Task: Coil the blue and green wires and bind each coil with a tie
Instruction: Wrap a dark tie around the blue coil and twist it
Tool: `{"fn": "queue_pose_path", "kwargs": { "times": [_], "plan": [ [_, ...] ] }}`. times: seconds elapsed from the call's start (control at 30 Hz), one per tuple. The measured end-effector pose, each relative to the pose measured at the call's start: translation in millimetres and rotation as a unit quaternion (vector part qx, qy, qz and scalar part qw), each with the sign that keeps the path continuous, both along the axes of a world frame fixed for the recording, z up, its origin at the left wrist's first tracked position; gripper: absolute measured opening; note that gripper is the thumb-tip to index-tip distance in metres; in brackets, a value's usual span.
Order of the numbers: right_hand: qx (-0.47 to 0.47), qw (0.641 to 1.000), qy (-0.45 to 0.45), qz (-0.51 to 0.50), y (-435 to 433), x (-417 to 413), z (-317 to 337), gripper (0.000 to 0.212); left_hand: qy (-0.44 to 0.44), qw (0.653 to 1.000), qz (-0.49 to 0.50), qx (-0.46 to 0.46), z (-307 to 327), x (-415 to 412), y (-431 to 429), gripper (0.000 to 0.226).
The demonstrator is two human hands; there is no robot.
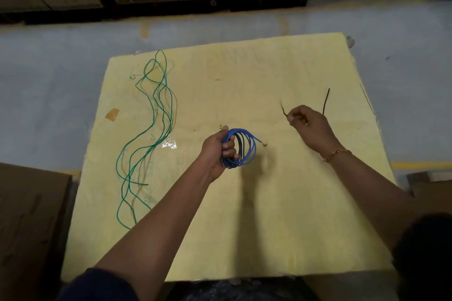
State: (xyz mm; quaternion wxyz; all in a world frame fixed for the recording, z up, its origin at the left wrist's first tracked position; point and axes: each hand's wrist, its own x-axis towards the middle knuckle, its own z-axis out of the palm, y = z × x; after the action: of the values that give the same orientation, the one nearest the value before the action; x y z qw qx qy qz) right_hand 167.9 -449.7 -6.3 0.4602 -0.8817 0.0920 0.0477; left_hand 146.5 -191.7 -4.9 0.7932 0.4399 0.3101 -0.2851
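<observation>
Blue wire (247, 151) loops round the left hand's (216, 151) curled fingers; the right hand (311, 127) pinches a black tie (283, 110); green wire (156, 110) lies loose well left.

The blue wire (250, 151) was wound into a round coil of several turns, gripped upright in the left hand (216, 151), with one end poking out to the right. The green wire (154, 115) lay uncoiled in long wavy strands well to its left. One thin black tie (284, 112) was pinched in the right hand (310, 127), and a second tie (326, 101) lay just beyond it.
</observation>
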Motion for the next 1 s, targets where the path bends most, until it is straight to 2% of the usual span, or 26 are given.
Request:
{"fn": "queue_pose_path", "kwargs": {
  "times": [0.1,0.2,0.3,0.4,0.57,0.8,1.0],
  "plan": [
    [0.069,0.995,-0.051,0.054,23,-25,65,0.007,0.013,0.998,0.054,-0.008,5,7,11,0.041],
    [0.088,0.983,-0.045,0.153,41,-48,110,0.011,0.019,0.996,0.086,-0.003,12,10,21,0.040],
    [0.037,0.968,-0.047,0.245,58,-59,125,0.014,0.009,0.996,0.089,-0.001,23,10,25,0.037],
    [-0.025,0.952,-0.070,0.296,73,-62,122,0.012,-0.010,0.997,0.081,0.004,33,9,24,0.037],
    [-0.105,0.946,-0.111,0.288,86,-61,116,0.009,-0.037,0.996,0.083,0.025,47,4,25,0.036],
    [-0.140,0.935,-0.152,0.288,87,-65,126,0.010,-0.031,0.991,0.128,0.008,61,4,44,0.036],
    [-0.163,0.928,-0.169,0.290,93,-61,131,0.010,-0.044,0.991,0.122,0.016,67,4,47,0.036]
  ]
}}
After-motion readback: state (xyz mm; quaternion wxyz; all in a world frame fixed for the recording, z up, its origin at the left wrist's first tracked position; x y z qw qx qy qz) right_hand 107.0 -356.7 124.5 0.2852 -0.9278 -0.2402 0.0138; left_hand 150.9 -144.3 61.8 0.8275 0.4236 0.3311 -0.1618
